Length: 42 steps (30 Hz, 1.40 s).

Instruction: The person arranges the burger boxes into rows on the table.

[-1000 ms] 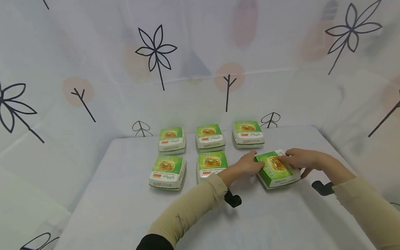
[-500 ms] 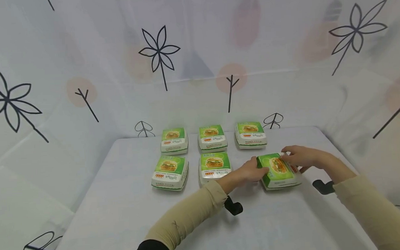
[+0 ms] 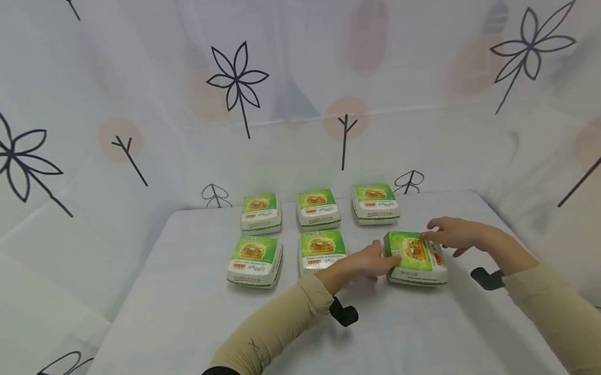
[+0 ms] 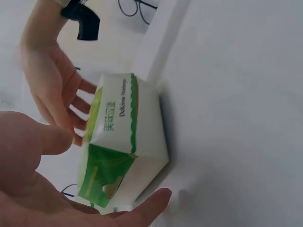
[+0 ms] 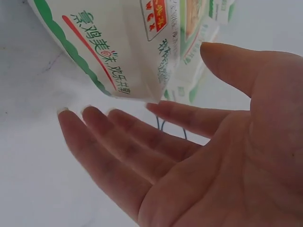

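Observation:
A green and white burger box (image 3: 415, 258) sits on the table at the front right of the group, its lid printed with a burger. At its left side is my left hand (image 3: 369, 260), thumb over the near left edge of the lid. In the left wrist view the thumb and fingers stand spread around the corner of the box (image 4: 124, 116), without a firm grip. My right hand (image 3: 453, 234) is at the far right corner of the box. In the right wrist view the right hand's fingers (image 5: 128, 149) are spread beside the box wall (image 5: 109, 52), a fingertip close to its corner.
Three like boxes form a back row: left (image 3: 261, 213), middle (image 3: 318, 209) and right (image 3: 375, 204). Two more stand in front, one at left (image 3: 255, 261) and one in the middle (image 3: 322, 250), partly behind my left arm. A patterned cloth (image 3: 287, 99) hangs behind the white table (image 3: 176, 324).
The front right box has turned to stand straighter with the others. My left hand has drawn slightly left and my right hand's fingers have loosened from the box.

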Each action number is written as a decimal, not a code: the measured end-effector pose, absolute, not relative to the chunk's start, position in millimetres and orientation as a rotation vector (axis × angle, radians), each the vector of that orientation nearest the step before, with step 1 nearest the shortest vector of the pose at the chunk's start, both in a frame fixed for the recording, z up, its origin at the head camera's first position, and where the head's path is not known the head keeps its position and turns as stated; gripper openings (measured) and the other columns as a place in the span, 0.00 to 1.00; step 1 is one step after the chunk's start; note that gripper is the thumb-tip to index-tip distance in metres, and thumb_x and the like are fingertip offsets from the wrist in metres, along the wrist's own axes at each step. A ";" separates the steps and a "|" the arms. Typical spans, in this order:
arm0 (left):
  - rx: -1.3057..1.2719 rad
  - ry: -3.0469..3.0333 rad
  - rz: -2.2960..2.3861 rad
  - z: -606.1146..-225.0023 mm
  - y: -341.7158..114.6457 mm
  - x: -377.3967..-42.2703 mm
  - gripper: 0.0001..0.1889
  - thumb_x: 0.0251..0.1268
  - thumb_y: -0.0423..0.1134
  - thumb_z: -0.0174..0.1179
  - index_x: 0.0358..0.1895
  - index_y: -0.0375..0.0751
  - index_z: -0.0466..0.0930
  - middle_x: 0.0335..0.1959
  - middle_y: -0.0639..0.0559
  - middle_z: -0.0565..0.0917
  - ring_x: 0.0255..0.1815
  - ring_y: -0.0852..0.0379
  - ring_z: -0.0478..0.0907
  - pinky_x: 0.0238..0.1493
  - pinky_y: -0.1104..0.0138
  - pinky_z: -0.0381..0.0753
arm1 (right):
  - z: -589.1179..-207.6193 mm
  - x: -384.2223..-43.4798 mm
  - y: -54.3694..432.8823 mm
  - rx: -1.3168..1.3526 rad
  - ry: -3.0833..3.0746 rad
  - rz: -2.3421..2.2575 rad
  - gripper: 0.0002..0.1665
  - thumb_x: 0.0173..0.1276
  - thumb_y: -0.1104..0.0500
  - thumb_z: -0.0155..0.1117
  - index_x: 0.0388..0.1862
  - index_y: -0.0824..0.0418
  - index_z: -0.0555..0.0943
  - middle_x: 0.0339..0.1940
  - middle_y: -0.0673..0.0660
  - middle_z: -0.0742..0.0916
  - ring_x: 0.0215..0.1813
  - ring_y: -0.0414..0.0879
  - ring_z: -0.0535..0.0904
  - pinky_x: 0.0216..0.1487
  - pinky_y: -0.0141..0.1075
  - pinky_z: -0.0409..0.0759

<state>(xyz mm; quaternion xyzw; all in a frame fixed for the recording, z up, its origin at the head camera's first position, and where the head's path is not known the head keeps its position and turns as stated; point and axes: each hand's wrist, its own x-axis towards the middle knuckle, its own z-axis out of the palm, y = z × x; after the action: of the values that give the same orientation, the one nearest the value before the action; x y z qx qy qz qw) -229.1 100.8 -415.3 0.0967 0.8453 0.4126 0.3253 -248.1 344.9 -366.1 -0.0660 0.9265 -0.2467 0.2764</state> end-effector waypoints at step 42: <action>0.128 2.222 1.271 -430.8 109.3 -241.1 0.22 0.82 0.52 0.48 0.59 0.35 0.71 0.38 0.44 0.74 0.36 0.51 0.75 0.43 0.55 0.85 | -368.3 -243.8 337.7 -0.190 2.496 -0.597 0.33 0.80 0.47 0.55 0.59 0.79 0.76 0.51 0.69 0.83 0.48 0.57 0.81 0.41 0.48 0.87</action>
<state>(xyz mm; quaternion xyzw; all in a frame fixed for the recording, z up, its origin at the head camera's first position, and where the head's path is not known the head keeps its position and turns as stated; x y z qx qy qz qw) -241.1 109.3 -430.8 0.0477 0.8308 0.4754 0.2853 -243.8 337.7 -368.3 -0.0709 0.9310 -0.2227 0.2803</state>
